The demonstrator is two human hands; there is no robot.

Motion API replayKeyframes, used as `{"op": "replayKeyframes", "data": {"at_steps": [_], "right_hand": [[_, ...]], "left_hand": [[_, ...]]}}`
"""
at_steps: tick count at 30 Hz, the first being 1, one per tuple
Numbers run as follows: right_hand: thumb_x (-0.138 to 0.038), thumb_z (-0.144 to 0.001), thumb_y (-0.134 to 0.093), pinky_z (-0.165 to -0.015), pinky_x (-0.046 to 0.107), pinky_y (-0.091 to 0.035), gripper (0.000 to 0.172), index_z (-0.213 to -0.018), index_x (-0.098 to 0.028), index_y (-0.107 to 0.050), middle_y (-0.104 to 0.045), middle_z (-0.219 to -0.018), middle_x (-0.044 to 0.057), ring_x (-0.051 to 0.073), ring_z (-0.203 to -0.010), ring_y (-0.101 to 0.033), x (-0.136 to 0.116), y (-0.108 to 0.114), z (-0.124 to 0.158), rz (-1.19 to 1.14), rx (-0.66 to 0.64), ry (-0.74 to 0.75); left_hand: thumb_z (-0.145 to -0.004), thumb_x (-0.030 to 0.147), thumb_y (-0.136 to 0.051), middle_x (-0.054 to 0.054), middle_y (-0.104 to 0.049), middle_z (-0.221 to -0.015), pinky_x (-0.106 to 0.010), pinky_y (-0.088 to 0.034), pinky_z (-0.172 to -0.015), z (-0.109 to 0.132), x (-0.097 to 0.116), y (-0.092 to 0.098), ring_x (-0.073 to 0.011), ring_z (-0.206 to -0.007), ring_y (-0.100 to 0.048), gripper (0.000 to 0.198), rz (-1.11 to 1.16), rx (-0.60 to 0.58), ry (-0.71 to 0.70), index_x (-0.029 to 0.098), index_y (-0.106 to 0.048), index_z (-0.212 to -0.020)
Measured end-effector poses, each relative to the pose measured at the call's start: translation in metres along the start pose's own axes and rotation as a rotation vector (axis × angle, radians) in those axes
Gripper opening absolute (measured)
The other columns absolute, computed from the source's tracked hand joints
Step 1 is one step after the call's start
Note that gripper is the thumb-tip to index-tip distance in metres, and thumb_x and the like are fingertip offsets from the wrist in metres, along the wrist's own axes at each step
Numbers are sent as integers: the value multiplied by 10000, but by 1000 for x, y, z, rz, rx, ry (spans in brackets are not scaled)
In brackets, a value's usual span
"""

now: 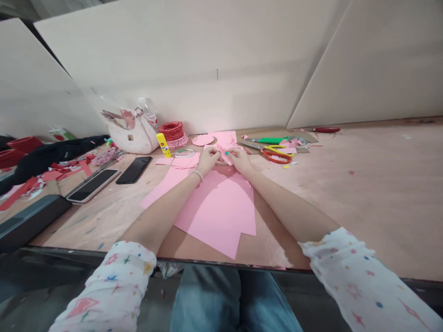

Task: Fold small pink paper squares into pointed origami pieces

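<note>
My left hand (208, 160) and my right hand (238, 159) meet at the middle of the table. Between them they pinch a small pink paper piece (224, 151), its exact shape hard to make out. Both hands have closed fingers. Under my wrists lie large pink paper sheets (218, 203), one with a notched corner. More pink paper (226, 137) sits just beyond my fingers, and a scallop-edged pink disc (203, 139) rests to its left. Close to my right hand are scissors with orange handles (277, 156).
Left of the hands stand a yellow glue stick (163, 145), stacked red coils (172, 133) and a white handbag (133, 133). Two phones (134, 170) lie nearer me. A green-handled tool (272, 140) and paper scraps are at right, with a red-handled tool (326, 130) farther off by the white wall panel.
</note>
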State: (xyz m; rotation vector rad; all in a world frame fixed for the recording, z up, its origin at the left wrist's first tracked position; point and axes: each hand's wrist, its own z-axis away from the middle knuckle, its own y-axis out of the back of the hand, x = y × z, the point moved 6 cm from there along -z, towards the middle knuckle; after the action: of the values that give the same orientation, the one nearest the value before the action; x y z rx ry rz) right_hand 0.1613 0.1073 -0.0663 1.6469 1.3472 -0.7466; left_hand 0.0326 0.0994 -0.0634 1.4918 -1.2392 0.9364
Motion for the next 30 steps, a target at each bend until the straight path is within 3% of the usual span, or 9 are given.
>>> {"op": "replayKeyframes", "data": {"at_steps": [6,14,23,30], "right_hand": [[-271,-703,-502,-531,236,-350,161,-726,-144,-599,-560,-617,3,113,-552,-465,-6,-5,6,-4,-76,1],[-344,-722,-495,-461,219,-331,262,-554,-148,-543,-549,-528,2,94,-470,-450,-7,-7,10,-84,-171,-93],[-377,-686,-532,-459,218,-344,243,-615,-146,-549,-584,-593,20,83,-471,-438,7,1,6,-145,-40,-160],[-386,-630,-590,-467,234,-326,245,-603,-146,-545,-538,-528,-5,91,-469,-418,10,3,5,-126,-18,-162]], "left_hand": [[-737,252,-545,13,-558,-598,-181,-470,-447,0,2,-1,-97,-507,-585,132,-24,-65,-56,137,-485,-713],[-765,280,-535,-3,-593,-711,-181,-494,-467,-5,-3,7,-101,-577,-618,141,139,-1,12,146,-498,-790],[-781,251,-536,-49,-655,-778,-195,-506,-567,-3,-5,3,-143,-732,-654,132,193,-67,80,134,-495,-828],[-775,234,-545,-82,-674,-753,-229,-508,-572,1,-6,-2,-166,-716,-656,126,219,-152,162,119,-492,-772]]}}
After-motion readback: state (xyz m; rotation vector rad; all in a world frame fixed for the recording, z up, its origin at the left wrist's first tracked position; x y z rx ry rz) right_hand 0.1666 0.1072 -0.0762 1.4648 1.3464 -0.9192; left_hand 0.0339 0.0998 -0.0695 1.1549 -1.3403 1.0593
